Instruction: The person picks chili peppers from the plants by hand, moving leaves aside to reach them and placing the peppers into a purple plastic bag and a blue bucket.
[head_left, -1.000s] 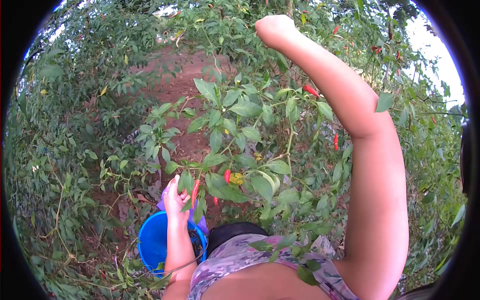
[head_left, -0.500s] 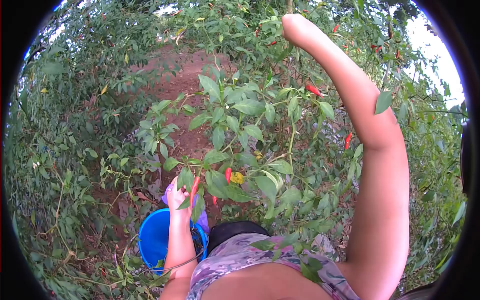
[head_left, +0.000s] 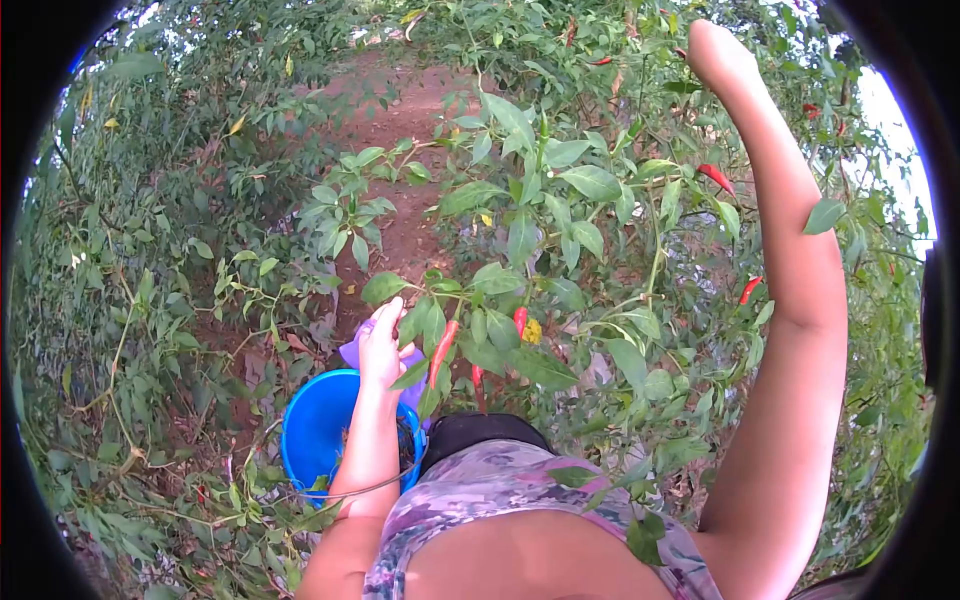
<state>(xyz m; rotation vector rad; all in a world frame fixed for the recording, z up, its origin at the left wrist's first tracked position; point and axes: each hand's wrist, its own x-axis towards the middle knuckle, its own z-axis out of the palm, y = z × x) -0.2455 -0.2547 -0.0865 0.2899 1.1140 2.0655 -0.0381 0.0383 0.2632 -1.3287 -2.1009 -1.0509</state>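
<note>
My left hand [head_left: 380,345] is beside a leafy chili branch, its fingers apart and partly curled, close to the leaves. Just right of it hangs a long red chili [head_left: 442,353]. Two more red chilies, one [head_left: 520,321] near a yellow leaf and one [head_left: 478,378] lower down, hang further right. A blue bucket [head_left: 300,430] is below my left hand, its thin handle crossing my forearm. Raised at the upper right, my right hand [head_left: 722,55] is among the chili foliage; its fingers are hidden from view.
Chili plants crowd both sides, with a red chili [head_left: 716,179] and another red chili [head_left: 750,290] near my right arm. A brown dirt path [head_left: 400,120] runs ahead between the plants. Something purple [head_left: 352,352] shows behind my left hand.
My left hand has moved slightly up and right in view, its fingers now more extended. My right hand has shifted right. The branches and chilies also appear further right in view.
</note>
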